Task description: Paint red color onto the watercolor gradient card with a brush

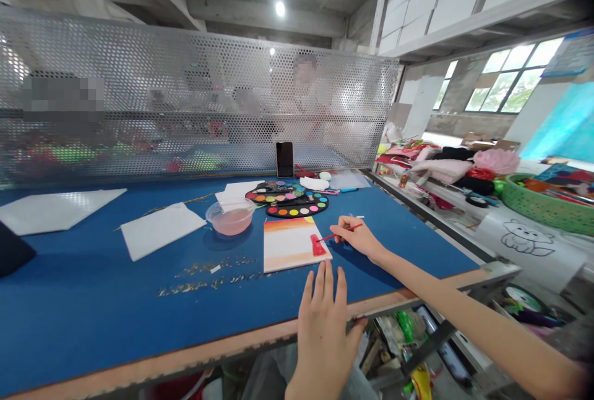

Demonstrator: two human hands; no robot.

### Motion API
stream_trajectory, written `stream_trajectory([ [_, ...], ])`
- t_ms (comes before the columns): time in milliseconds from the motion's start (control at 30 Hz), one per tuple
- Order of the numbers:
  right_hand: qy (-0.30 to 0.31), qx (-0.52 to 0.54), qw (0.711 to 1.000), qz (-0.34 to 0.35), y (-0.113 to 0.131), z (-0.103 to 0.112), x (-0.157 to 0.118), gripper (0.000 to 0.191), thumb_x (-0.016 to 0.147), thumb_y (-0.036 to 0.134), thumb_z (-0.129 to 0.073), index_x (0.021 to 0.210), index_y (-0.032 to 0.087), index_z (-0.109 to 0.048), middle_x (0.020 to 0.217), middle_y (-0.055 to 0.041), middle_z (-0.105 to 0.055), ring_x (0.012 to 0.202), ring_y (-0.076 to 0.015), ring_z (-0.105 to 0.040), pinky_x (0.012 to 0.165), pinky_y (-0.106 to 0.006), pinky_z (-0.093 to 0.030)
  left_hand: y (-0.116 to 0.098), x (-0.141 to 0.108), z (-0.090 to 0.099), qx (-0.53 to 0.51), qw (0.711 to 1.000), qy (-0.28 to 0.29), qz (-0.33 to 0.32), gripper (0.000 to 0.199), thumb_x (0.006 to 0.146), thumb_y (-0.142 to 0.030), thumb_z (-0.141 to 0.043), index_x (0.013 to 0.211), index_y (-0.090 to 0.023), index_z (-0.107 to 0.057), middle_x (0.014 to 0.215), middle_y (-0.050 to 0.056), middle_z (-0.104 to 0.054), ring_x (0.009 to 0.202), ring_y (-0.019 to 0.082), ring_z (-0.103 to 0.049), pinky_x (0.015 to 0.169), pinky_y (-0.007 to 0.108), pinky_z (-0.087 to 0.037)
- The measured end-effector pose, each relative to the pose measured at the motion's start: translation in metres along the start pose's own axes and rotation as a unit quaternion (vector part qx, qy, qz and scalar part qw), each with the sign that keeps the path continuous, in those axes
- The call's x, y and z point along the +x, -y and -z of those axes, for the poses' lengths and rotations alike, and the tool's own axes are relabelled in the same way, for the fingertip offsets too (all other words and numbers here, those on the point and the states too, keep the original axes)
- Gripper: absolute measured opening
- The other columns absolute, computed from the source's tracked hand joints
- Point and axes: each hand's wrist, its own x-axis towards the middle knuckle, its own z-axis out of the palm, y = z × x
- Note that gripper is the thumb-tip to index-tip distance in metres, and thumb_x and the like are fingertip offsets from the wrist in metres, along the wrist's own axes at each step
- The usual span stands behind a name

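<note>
My right hand (356,236) grips a thin red paintbrush (336,235), its tip on a red painted patch (317,245) at the right of a small white canvas (288,245). Orange and yellow paint runs along the canvas's far edge, with a paler orange band near its front. My left hand (323,313) lies flat with fingers stretched out, the fingertips at the front right edge of the canvas. Behind the canvas is a black paint palette (297,211) with several coloured wells. To its left stands a clear plastic bowl (231,217) of pinkish water.
A blank white board (162,230) lies left of the bowl, and a larger white sheet (60,209) farther left. A phone (284,160) leans against the perforated metal screen (195,103) at the back. Dried flecks (208,279) mark the blue tabletop (116,319).
</note>
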Motion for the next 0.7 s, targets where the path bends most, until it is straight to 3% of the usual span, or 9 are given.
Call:
stream_trajectory([
  [333, 0.030, 0.008, 0.999, -0.011, 0.0016, -0.0007, -0.0012, 0.045, 0.070, 0.054, -0.077, 0.054, 0.022, -0.052, 0.051, -0.0002, -0.064, 0.050, -0.0137, -0.054, 0.053, -0.027, -0.040, -0.0001, 0.0011, 0.0011, -0.001, 1.000, 0.002, 0.000, 0.073, 0.087, -0.057, -0.057, 0.147, -0.019, -0.041, 0.157, 0.014, -0.037, 0.145, 0.030, -0.038, 0.115, 0.052, -0.044],
  [567, -0.003, 0.013, 1.000, -0.008, 0.0005, 0.0006, 0.0003, 0.045, 0.076, 0.054, -0.073, 0.055, 0.022, -0.050, 0.054, 0.0003, -0.064, 0.050, -0.0124, -0.050, 0.051, -0.026, -0.037, 0.0011, -0.0008, -0.0015, -0.008, 1.000, 0.009, 0.000, 0.075, 0.087, -0.055, -0.059, 0.149, -0.019, -0.039, 0.157, 0.015, -0.036, 0.146, 0.030, -0.036, 0.116, 0.053, -0.044],
  [700, 0.020, 0.020, 0.999, -0.017, -0.0017, 0.0004, 0.0008, 0.044, 0.068, 0.054, -0.080, 0.054, 0.021, -0.054, 0.051, -0.0004, -0.063, 0.049, -0.0132, -0.052, 0.051, -0.026, -0.038, 0.0012, -0.0009, -0.0009, -0.006, 1.000, 0.006, -0.002, 0.073, 0.087, -0.056, -0.057, 0.148, -0.019, -0.040, 0.157, 0.015, -0.037, 0.146, 0.030, -0.036, 0.115, 0.053, -0.044],
])
